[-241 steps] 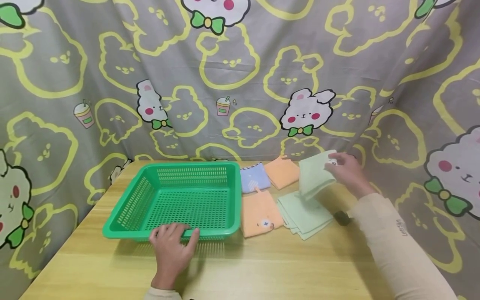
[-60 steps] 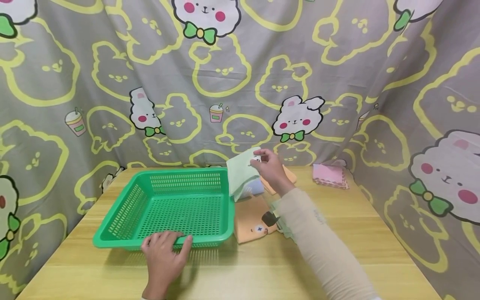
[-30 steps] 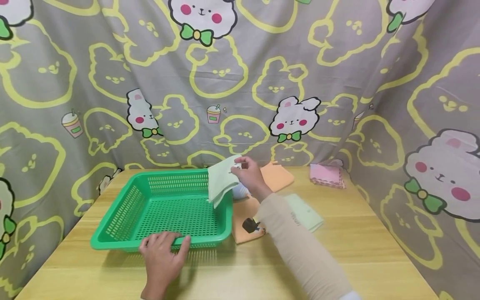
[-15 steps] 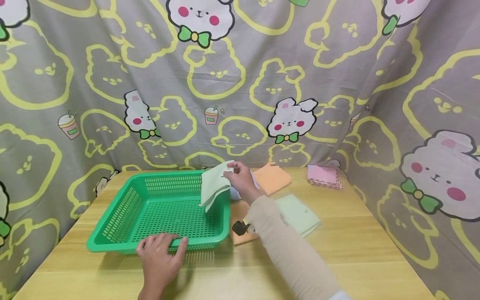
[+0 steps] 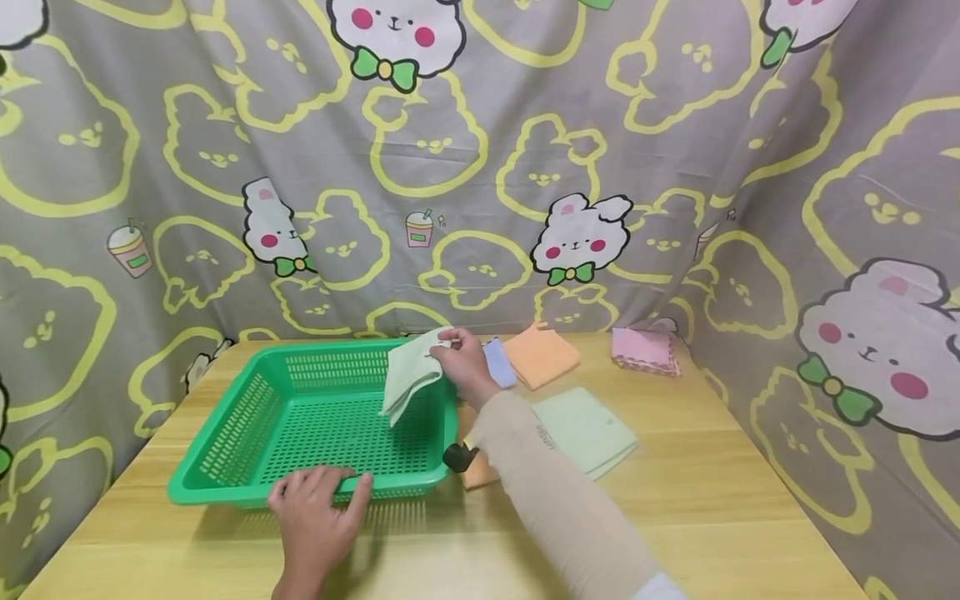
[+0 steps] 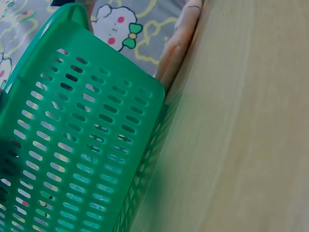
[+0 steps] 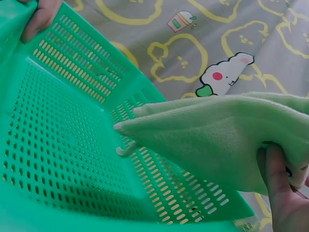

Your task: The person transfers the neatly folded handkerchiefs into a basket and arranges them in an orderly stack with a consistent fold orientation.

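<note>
A green plastic basket (image 5: 217, 496) with slotted walls stands on the left of the table; its inside shows bare mesh. My left hand (image 5: 317, 517) grips the middle of its front rim, fingers over the edge. In the left wrist view the slotted basket wall (image 6: 82, 125) fills the left half. My right hand (image 5: 467, 367) pinches a folded pale green towel (image 5: 408, 379) by its right edge, thumb on the near face. That towel hangs tilted over the basket's back right part. The right wrist view shows the towel's folded layers (image 7: 207, 140) above the mesh, with a small loop dangling.
Right of the basket lie a blue towel (image 5: 498, 362), an orange towel (image 5: 547, 358) and another pale green towel (image 5: 588, 429). A second orange towel (image 5: 480, 477) is mostly hidden by the right sleeve. Pink folded cloths (image 5: 645, 348) lie at the back right, near a patterned curtain (image 5: 480, 167).
My right hand has carried the green towel leftward from above the other green towel to over the basket, lowering it slightly. The pink cloths have come into sight. My left hand keeps its grip.
</note>
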Tool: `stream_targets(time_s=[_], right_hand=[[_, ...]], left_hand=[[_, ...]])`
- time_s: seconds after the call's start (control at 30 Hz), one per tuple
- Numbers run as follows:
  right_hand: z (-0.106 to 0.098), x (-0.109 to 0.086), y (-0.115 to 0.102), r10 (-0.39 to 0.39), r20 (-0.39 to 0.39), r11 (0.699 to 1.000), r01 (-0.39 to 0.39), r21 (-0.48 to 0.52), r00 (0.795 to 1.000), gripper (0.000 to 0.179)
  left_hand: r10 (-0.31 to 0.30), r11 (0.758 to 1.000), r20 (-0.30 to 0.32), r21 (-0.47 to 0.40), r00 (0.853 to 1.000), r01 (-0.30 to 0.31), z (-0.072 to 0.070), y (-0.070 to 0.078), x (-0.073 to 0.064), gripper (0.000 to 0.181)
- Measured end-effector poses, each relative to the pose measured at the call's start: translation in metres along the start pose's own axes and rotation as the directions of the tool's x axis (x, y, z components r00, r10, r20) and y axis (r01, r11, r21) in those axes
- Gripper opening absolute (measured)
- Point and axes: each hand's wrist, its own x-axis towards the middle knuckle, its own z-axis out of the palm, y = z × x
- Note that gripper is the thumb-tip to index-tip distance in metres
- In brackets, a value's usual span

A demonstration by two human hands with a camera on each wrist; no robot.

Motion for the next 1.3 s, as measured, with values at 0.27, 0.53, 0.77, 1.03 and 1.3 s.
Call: stream_targets(time_s=[0.27, 0.53, 0.77, 1.03, 1.3], right_hand=[[0.011, -0.003, 0.001, 0.026, -0.011, 1.0, -0.026, -0.006, 1.0, 0.021], [0.02, -0.004, 0.005, 0.051, -0.009, 0.998, -0.051, 0.029, 0.999, 0.023], [0.024, -0.004, 0.014, 0.008, -0.029, 1.0, -0.008, -0.007, 1.0, 0.018], [0.024, -0.007, 0.013, 0.019, 0.003, 0.989, -0.018, -0.146, 1.0, 0.021], [0.024, -0.006, 0.008, 0.025, 0.05, 0.961, -0.01, -0.278, 0.998, 0.023]], left_hand=[[0.009, 1.0, -0.018, -0.005, 1.0, -0.009, 0.0, -0.001, 0.0, 0.034], [0.007, 1.0, -0.012, -0.003, 1.0, -0.007, 0.0, -0.001, -0.001, 0.035], [0.014, 1.0, -0.011, 0.003, 1.0, -0.014, 0.0, -0.001, -0.001, 0.037], [0.018, 1.0, -0.02, 0.004, 1.0, -0.018, -0.002, -0.002, -0.001, 0.039], [0.038, 0.999, -0.038, 0.006, 0.999, -0.038, 0.002, -0.003, 0.0, 0.05]])
